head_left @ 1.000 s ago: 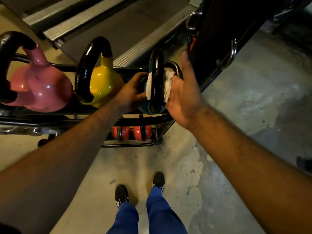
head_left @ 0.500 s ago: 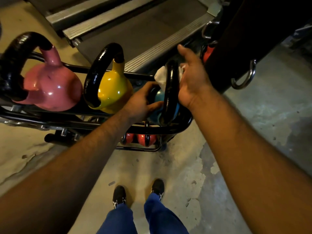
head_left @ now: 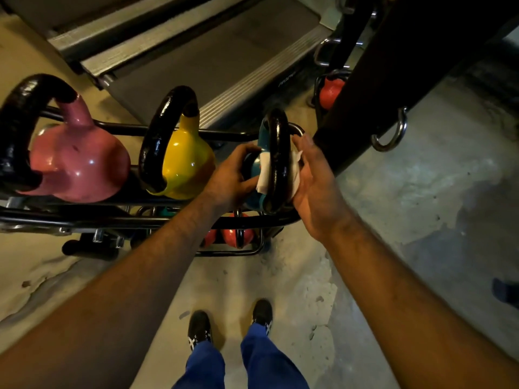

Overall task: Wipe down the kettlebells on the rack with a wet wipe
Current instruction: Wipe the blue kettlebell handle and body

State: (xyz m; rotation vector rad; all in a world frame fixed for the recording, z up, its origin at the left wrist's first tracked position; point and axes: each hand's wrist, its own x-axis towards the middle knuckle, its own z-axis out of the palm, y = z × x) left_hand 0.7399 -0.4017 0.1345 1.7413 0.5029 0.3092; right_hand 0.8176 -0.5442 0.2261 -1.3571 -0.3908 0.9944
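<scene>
Three kettlebells stand on the top tier of a black metal rack (head_left: 84,217): a pink kettlebell (head_left: 81,167) at left, a yellow kettlebell (head_left: 186,167) in the middle and a teal kettlebell (head_left: 254,202) at the right end, each with a black handle. A white wet wipe (head_left: 264,175) is wrapped round the teal kettlebell's handle (head_left: 278,153). My right hand (head_left: 314,186) presses the wipe against the handle from the right, fingers fairly straight. My left hand (head_left: 233,178) grips the teal kettlebell's body from the left, fingers curled on it.
Small red kettlebells (head_left: 237,234) sit on the rack's lower tier. A treadmill deck (head_left: 213,49) lies behind the rack. A dark post (head_left: 373,80) with a metal hook (head_left: 391,136) rises at right, another red kettlebell (head_left: 331,89) behind it. My shoes (head_left: 230,324) stand on cracked concrete floor.
My right hand has slid the wipe from the top of the teal kettlebell's handle down to its middle. My left hand stays on the teal body.
</scene>
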